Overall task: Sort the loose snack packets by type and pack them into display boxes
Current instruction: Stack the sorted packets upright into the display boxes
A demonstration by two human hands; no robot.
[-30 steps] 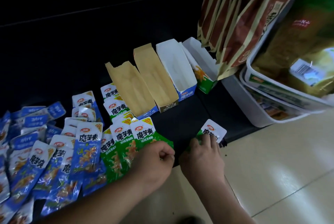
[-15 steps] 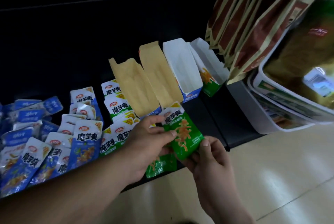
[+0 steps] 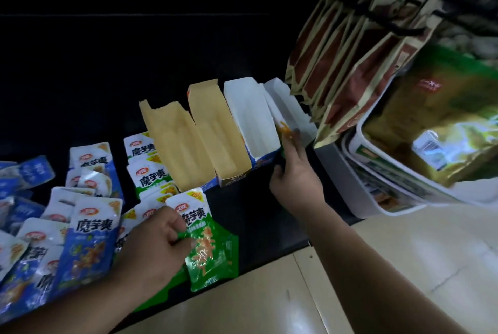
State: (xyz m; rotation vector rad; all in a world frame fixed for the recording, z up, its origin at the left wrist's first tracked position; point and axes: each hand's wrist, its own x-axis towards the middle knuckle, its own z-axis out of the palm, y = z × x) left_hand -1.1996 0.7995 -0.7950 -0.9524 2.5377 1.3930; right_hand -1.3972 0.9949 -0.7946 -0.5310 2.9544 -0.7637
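So, head view: glossy foil packets on a dark counter (image 3: 258, 212).
Left hand (image 3: 153, 247): curled fingers pinch a crinkled green packet (image 3: 213, 252), in front of the cardboard display boxes (image 3: 215, 128).
Right hand (image 3: 295, 180): at the rightmost box (image 3: 288, 107); grip blurred, cannot tell.
Blue packets (image 3: 89, 247): heaped left of the boxes.

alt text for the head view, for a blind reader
A person's left hand grips a green snack packet while the right hand reaches the front of a green display box, last in a row of four open boxes. Blue and green packets lie heaped at left on a dark shelf.
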